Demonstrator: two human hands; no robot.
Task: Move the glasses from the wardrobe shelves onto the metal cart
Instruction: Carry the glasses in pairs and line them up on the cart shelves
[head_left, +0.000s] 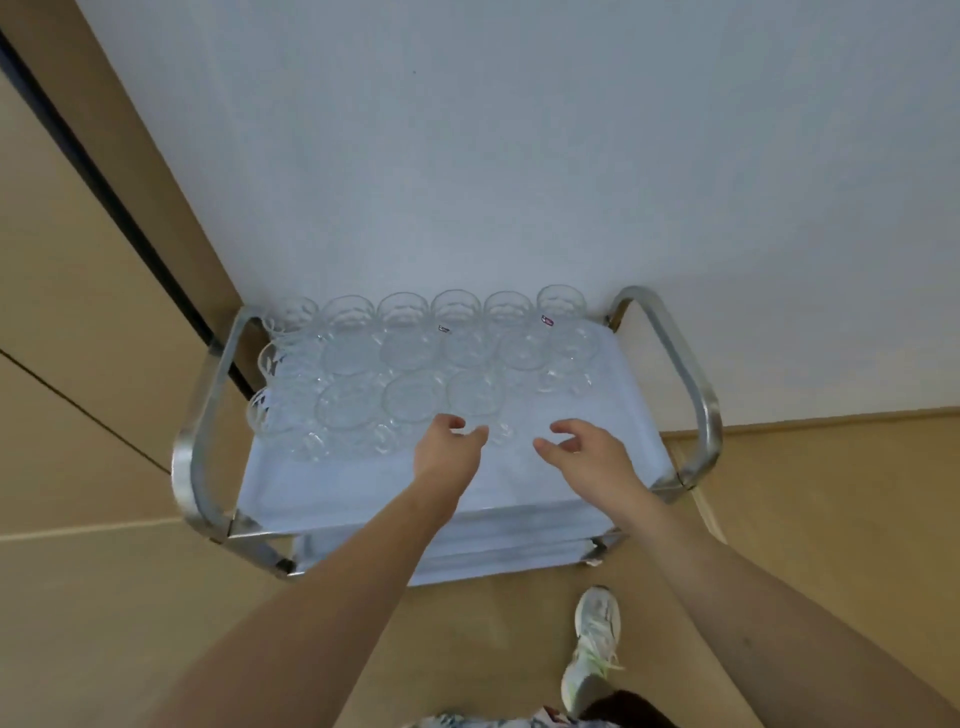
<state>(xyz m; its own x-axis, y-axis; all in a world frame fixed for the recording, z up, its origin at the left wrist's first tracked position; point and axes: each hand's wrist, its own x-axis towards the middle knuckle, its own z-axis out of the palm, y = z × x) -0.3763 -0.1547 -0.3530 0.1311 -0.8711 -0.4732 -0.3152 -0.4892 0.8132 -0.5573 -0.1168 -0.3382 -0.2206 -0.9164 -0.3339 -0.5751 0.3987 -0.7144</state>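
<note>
1. The glasses (415, 358) are clear tumblers standing upright in rows on the top shelf of the metal cart (691, 395). They fill the half of the shelf nearest the wall.
2. The back row runs along the wall edge of the cart. Two more rows stand in front of it, and the front row is shorter and sits toward the cart's left side.
3. Two glasses in the back rows carry small dark stickers (547, 320).
4. A light blue cloth (363, 488) covers the cart's top shelf. The glasses stand on it. The near half of the cloth carries no glasses.
5. The left hand (448, 447) hovers over the cloth at the near edge of the front row. Its fingers are loosely curled and grip nothing. Whether the fingertips touch the nearest glass cannot be told.
6. The right hand (582, 449) hovers over the bare cloth, just beside the left hand. Its fingers are relaxed and spread, and it holds nothing.
7. The cart has a curved metal handle at each end and a lower shelf, also covered in light blue cloth.
8. The cart stands against a pale wall (519, 156). A tan wooden panel (78, 312) lies to the cart's left.
9. A white shoe (595, 649) rests on the tan floor near the front of the cart.
</note>
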